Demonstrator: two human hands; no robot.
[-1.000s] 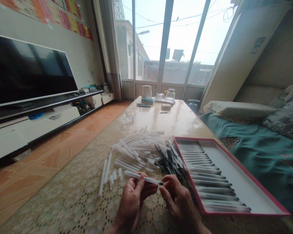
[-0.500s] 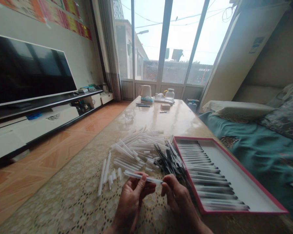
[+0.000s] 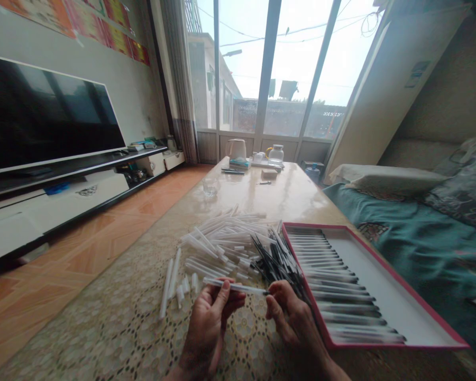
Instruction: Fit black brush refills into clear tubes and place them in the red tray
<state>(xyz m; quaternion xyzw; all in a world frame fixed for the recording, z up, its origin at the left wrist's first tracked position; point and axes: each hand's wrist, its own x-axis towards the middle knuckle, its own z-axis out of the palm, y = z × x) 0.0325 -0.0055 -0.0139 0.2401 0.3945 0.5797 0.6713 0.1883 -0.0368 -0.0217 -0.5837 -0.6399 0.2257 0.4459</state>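
Above the glossy table cover (image 3: 115, 323) with its flower pattern, the left hand (image 3: 209, 320) pinches the barrel of a pen (image 3: 248, 289), slim, straight, of whitish translucent plastic; the right hand (image 3: 292, 315) pinches, as it seems in this blur, its dark end.

Dark television (image 3: 49, 116), glass jug (image 3: 276, 154)

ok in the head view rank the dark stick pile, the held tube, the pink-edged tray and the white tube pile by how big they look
Largest to smallest:
1. pink-edged tray, clearly biggest
2. white tube pile
3. dark stick pile
4. held tube, a single thin strip
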